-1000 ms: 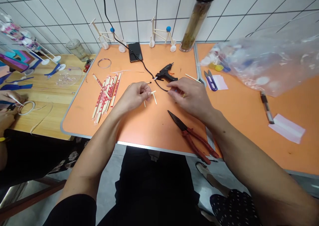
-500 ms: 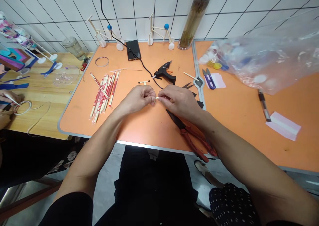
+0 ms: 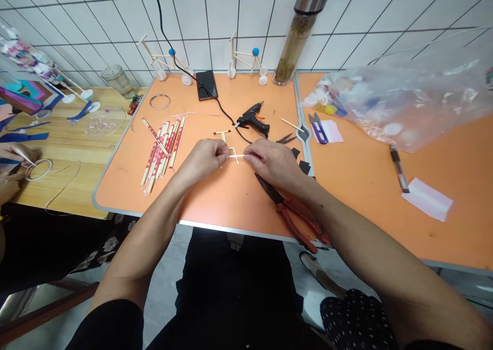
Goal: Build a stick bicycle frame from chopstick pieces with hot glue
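Between my two hands lies a short pale wooden stick (image 3: pixel 238 156), level, with one end in each pinch. My left hand (image 3: pixel 210 157) grips its left end with thumb and fingertips closed. The right end sits in the pinch of my right hand (image 3: pixel 269 160). Another thin stick crosses it near the middle; whether the two are joined I cannot tell. Just beyond my left fingers is a T-shaped stick piece with dark tips (image 3: pixel 222 132), partly hidden by that hand. Red-handled pliers (image 3: pixel 283 206) lie beside and partly under my right forearm.
Paper-wrapped chopsticks (image 3: pixel 162 152) lie at left. Behind are a black glue gun (image 3: pixel 252 120), its cable, a phone (image 3: pixel 207 86) and a tall bottle (image 3: pixel 295 47). Purple snips (image 3: pixel 319 129), a pen (image 3: pixel 399 168) and a plastic bag (image 3: pixel 404 98) are at right. Another person's hands (image 3: pixel 15 165) work at far left.
My hands have moved slightly apart, and more of the stick shows between them. The crossing stick has come into sight. The whole view has shifted a little.
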`<action>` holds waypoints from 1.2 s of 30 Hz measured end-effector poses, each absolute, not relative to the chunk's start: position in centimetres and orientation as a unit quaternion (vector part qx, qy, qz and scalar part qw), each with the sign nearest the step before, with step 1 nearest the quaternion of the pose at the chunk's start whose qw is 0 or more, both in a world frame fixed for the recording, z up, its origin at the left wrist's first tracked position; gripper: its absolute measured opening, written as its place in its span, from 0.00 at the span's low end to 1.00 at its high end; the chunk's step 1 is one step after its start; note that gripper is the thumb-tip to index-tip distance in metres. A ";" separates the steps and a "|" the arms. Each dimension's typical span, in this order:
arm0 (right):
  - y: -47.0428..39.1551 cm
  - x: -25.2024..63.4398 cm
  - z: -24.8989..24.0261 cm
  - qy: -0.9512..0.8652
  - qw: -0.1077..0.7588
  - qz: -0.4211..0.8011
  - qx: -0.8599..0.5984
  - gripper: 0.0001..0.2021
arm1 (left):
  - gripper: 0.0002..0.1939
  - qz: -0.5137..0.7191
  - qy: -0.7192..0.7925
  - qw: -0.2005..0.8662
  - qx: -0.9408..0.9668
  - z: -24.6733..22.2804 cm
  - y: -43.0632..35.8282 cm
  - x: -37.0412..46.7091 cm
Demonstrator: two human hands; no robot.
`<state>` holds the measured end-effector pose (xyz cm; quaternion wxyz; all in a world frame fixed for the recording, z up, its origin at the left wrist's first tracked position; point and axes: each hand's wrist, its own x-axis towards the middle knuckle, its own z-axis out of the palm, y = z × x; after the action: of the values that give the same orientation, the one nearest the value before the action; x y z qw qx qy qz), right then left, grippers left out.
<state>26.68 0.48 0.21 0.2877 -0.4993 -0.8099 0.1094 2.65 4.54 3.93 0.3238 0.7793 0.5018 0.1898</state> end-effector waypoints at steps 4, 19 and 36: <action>0.4 26.4 0.0 -0.810 0.282 0.133 -0.496 0.08 | 0.05 0.199 0.504 0.319 0.778 3.7 3.8 2.2; -0.3 26.1 0.1 -0.830 0.166 0.139 -0.513 0.10 | 0.06 0.205 0.552 0.315 0.745 1.0 0.4 0.9; -0.2 25.8 -0.5 -0.822 0.189 0.165 -0.512 0.07 | 0.13 0.177 0.506 0.069 0.841 0.6 -5.9 0.8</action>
<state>25.82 -0.19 -0.49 0.1889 -0.5116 -0.8218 0.1652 0.76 -5.95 0.60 0.0687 0.8411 0.5065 0.1769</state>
